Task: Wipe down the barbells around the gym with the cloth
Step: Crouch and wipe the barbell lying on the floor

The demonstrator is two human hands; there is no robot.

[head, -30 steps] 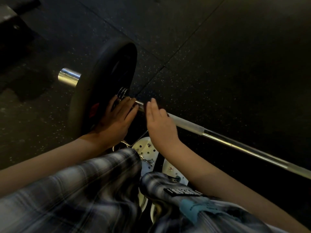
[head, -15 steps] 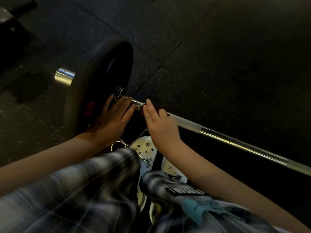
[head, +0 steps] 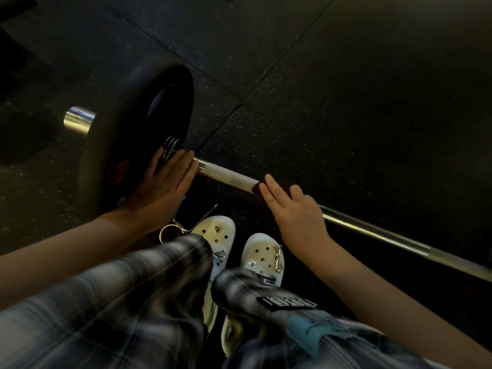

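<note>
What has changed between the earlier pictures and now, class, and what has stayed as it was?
The right hand, curled over the cloth, slid rightward along the bar, away from the weight plate and the other hand. The left hand stayed flat against the weight plate, and the bar stayed put.

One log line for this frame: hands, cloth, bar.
phase: wipe | left hand: flat on plate | right hand: holds cloth round barbell shaft | loose spring clip: on floor
</note>
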